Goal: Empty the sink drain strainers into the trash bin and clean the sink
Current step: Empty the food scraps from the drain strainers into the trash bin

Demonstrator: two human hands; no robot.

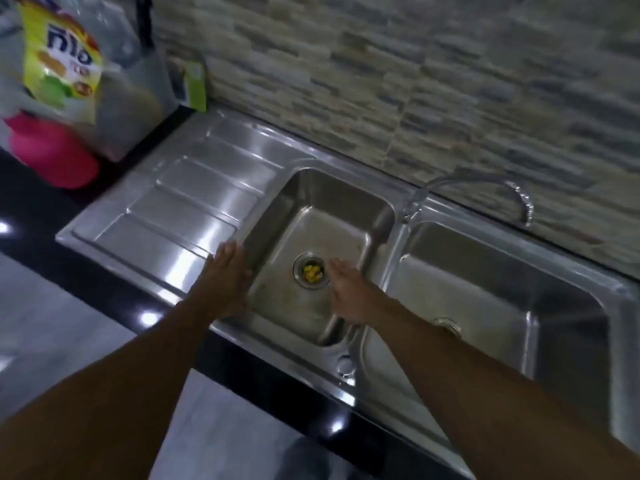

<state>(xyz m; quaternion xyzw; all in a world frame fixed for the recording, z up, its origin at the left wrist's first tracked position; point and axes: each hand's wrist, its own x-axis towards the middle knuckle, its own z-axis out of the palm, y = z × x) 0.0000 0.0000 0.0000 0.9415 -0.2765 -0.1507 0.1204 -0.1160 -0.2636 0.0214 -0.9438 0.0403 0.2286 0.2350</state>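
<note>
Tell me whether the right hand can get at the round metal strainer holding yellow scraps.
Probably yes: the right hand hangs open in the steel basin, its fingers right beside the round metal strainer, with nothing between them.

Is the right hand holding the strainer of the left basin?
No, the right hand hangs open beside the strainer, which sits in place with yellow scraps inside.

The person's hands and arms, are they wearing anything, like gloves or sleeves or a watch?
No. The left hand and right hand are bare, with no gloves. The left forearm and right forearm are bare too: no sleeves, no watch or bracelet. The picture is too blurry to rule out a thin ring.
</note>
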